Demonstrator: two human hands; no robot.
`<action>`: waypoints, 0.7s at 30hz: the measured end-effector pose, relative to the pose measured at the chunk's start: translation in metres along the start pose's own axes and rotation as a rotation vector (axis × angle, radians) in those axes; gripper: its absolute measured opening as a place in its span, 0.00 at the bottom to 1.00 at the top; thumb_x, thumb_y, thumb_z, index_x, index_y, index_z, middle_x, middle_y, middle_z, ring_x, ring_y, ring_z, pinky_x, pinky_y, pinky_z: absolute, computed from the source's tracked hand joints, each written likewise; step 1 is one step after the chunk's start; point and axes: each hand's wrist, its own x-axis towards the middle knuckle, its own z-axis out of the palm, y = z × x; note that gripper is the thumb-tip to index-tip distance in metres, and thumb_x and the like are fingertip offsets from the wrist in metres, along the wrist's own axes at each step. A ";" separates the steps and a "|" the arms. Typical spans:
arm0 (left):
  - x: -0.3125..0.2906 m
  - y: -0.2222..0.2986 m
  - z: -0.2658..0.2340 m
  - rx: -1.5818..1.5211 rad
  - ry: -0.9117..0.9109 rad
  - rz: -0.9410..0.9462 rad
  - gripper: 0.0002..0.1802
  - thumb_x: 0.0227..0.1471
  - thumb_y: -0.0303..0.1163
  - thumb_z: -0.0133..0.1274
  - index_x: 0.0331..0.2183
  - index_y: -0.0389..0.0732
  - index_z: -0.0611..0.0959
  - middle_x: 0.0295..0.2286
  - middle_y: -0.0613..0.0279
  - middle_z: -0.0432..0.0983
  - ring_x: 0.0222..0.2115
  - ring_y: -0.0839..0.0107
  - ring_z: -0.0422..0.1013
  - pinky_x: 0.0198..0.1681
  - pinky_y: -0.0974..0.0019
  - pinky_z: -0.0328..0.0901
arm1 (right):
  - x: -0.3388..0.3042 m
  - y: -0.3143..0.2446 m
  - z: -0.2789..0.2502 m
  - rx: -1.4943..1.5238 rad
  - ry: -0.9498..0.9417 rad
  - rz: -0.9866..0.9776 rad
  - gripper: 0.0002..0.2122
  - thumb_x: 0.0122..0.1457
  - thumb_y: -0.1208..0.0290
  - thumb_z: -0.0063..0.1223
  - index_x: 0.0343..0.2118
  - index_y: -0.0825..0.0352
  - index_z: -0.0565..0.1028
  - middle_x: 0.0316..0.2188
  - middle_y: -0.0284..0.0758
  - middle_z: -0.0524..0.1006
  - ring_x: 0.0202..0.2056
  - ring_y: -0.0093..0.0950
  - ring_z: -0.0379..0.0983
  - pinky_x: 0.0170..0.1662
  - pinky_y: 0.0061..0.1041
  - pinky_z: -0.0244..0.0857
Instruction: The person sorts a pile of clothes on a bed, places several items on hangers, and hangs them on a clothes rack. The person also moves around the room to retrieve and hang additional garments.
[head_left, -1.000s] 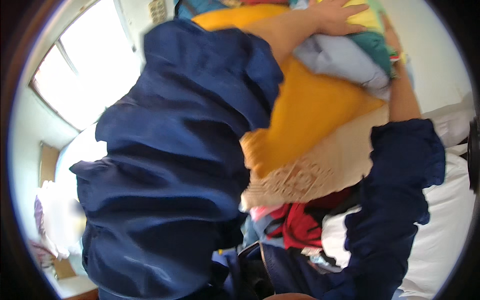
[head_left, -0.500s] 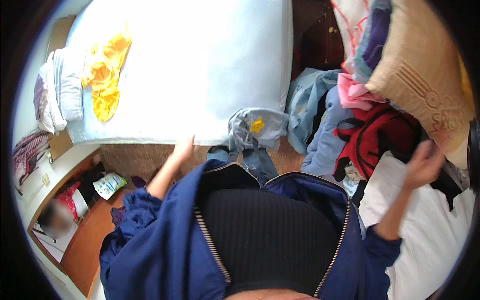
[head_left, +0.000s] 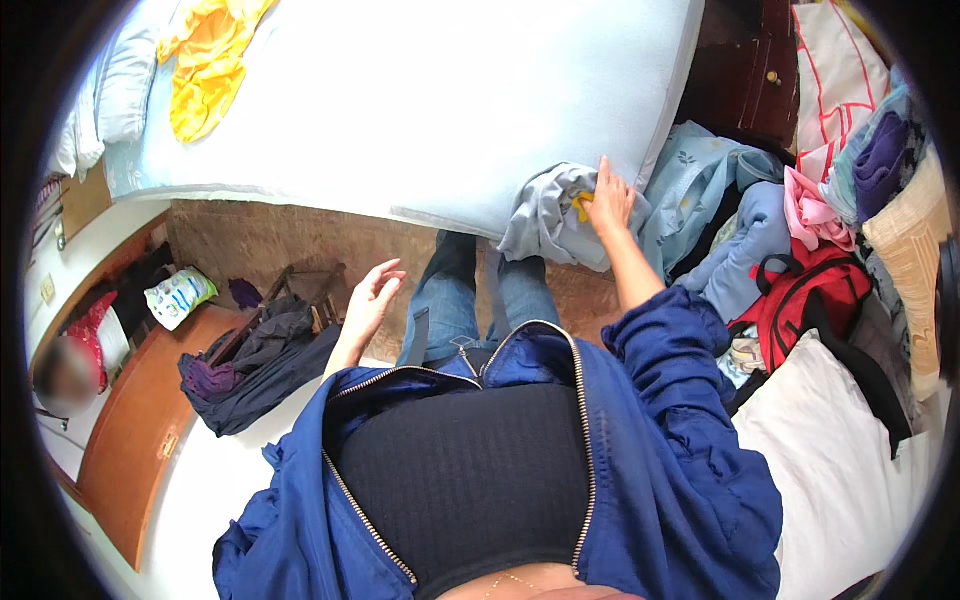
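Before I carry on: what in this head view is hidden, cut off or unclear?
- Head view: part of the yellow star on the grey cloth, covered by the right hand or a fold.
- Head view: whether that hand grips the cloth; its own back hides its underside.
- Head view: far ends of the mattress and yellow cloth, cut off by the upper edge.
- Head view: the beige cushion's outer side, cut off by the dark lens rim.
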 end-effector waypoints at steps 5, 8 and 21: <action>-0.001 0.020 0.015 0.447 -0.067 0.360 0.32 0.41 0.36 0.56 0.50 0.41 0.65 0.46 0.48 0.64 0.47 0.61 0.62 0.50 0.65 0.57 | -0.040 -0.057 -0.035 0.256 -0.184 -0.186 0.12 0.37 0.71 0.56 0.28 0.62 0.70 0.27 0.42 0.74 0.33 0.38 0.70 0.42 0.35 0.61; 0.020 0.057 0.048 0.708 -0.062 0.874 0.48 0.29 0.41 0.62 0.52 0.40 0.59 0.48 0.47 0.59 0.50 0.56 0.57 0.53 0.60 0.51 | -0.108 -0.121 -0.106 0.151 -0.033 -0.819 0.08 0.34 0.73 0.53 0.22 0.61 0.71 0.23 0.36 0.72 0.30 0.35 0.70 0.39 0.32 0.62; -0.050 0.143 0.005 -0.319 -0.493 0.755 0.35 0.45 0.24 0.47 0.55 0.41 0.55 0.52 0.55 0.55 0.53 0.65 0.52 0.56 0.64 0.46 | -0.137 -0.169 -0.205 1.688 -0.458 0.029 0.18 0.56 0.58 0.44 0.43 0.66 0.68 0.38 0.37 0.72 0.39 0.26 0.68 0.42 0.26 0.63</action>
